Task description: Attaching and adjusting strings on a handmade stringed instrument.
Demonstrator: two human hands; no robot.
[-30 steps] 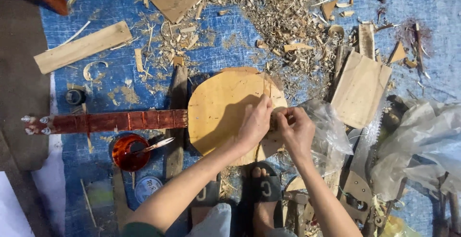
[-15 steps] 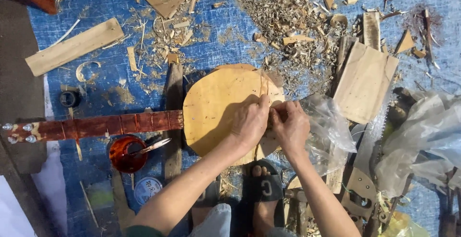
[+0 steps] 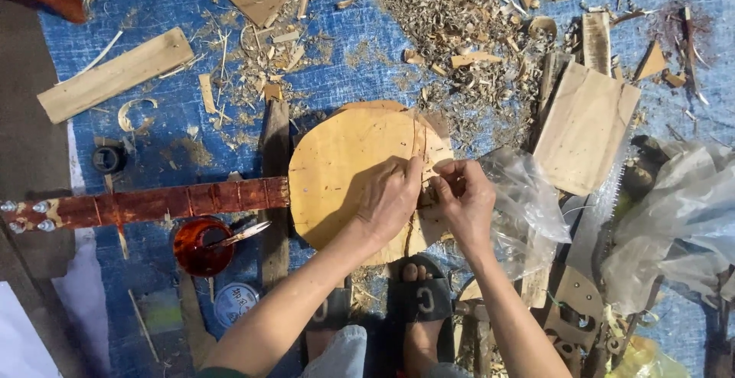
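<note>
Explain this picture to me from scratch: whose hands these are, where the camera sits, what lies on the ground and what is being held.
There is no machine here: a person works with bare hands, and a camera on their head looks straight down. The left hand presses on a round wooden disc joined to a reddish wooden neck. The right hand pinches something too small to identify at the disc's edge. Everything lies on a blue tarp strewn with wood shavings, boards, a jar of red liquid and clear plastic bags.

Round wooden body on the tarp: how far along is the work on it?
Done: the round wooden body is cut to shape and the red-stained neck meets its left edge. In hand: the left hand presses on its right part while the right hand pinches something small there, too fine to identify. Left: the body is bare wood; a red jar sits nearby.
</note>
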